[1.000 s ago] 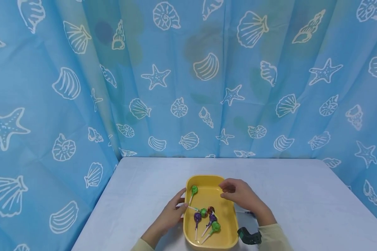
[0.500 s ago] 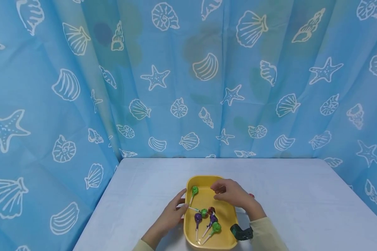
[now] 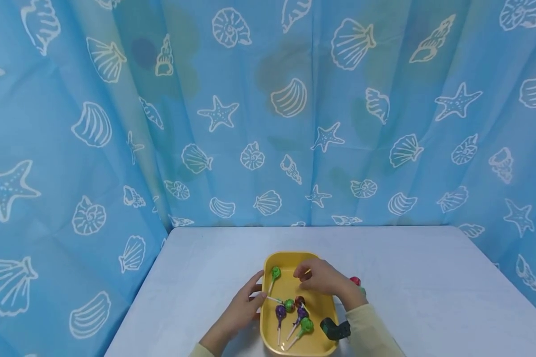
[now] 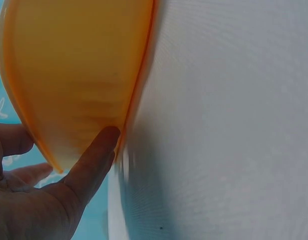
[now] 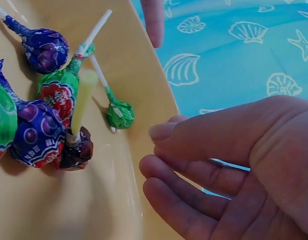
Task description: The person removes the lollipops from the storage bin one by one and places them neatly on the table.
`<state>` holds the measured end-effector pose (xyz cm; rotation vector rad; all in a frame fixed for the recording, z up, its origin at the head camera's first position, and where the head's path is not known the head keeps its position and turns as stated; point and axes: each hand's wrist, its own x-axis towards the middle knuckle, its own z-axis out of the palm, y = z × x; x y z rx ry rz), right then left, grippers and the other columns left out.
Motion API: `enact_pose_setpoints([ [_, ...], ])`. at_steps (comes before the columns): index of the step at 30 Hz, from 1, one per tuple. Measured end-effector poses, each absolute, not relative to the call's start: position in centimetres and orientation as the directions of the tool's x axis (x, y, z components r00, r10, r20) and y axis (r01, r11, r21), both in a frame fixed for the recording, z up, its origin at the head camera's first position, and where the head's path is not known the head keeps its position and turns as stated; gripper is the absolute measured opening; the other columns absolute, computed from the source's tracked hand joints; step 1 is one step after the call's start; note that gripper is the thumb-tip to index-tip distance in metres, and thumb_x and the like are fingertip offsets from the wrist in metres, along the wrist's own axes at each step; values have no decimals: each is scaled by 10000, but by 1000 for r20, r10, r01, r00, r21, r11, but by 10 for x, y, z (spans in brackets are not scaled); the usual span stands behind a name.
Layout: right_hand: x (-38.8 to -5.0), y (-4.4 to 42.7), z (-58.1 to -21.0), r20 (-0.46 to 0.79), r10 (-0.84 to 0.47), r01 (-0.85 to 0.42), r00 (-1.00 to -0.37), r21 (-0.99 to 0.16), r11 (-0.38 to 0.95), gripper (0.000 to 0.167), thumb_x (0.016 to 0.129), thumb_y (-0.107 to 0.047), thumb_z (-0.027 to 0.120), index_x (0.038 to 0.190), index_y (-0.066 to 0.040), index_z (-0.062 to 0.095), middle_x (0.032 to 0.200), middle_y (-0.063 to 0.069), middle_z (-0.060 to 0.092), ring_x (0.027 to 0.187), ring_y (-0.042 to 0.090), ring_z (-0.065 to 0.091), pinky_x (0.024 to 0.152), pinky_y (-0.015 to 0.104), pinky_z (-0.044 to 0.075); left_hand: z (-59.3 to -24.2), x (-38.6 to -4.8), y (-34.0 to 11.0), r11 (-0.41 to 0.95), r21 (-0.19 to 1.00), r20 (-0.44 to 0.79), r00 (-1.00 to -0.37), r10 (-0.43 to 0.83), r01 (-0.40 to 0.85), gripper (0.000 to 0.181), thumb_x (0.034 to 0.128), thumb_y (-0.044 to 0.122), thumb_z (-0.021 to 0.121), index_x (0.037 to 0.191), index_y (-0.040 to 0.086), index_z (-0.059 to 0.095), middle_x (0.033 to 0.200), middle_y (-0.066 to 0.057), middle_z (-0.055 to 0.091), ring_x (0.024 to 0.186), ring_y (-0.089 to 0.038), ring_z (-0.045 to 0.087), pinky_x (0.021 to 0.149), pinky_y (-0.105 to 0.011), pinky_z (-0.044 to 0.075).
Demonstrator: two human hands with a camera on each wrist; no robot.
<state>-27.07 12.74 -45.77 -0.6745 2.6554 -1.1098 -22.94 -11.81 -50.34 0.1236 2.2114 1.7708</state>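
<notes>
A yellow tray (image 3: 295, 254) holds several wrapped lollipops. A green lollipop (image 3: 275, 272) lies alone in its far left corner. Nearer the front are grouped two purple lollipops (image 3: 280, 311), two more green lollipops (image 3: 306, 325) and a brown lollipop (image 5: 76, 150). My left hand (image 3: 242, 307) rests against the tray's left side; in the left wrist view, one extended finger (image 4: 96, 157) touches the outer wall. My right hand (image 3: 323, 277) hovers over the tray's far right part, fingers loosely bent. The right wrist view shows nothing between thumb and fingers.
Red and green objects (image 3: 355, 281) lie on the white table (image 3: 214, 258) to the right of the tray, partly hidden by my right forearm. A dark wrist-worn device (image 3: 335, 329) hangs over the tray's right rim. Blue seashell-print curtains (image 3: 250, 124) stand behind and at both sides.
My right hand has moved left and slightly down, further over the tray. The red and green objects behind its wrist have come into view. My left hand and the lollipops have stayed put.
</notes>
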Motion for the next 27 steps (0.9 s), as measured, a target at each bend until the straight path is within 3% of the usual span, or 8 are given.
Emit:
enact_pose_setpoints([
  [6,-274,122,-456,-18,-518,-364,-855,-690,625,156,850,73,734,990,10,711,964,105,680,865,229,627,805,423,621,-504,-232,-118,248,960,-193,-950,246,-131,618,1042,155,549,1608,141,299,1458,-291,454,1247,-474,550,772,-412,649],
  [27,-278,110,-458,-242,-476,-250,-845,-608,753,168,845,22,781,904,-103,685,884,7,625,829,191,551,831,411,582,-504,-231,-120,226,968,-168,-951,259,-109,613,1049,137,543,1608,123,292,1431,-290,469,1239,-482,548,786,-436,646],
])
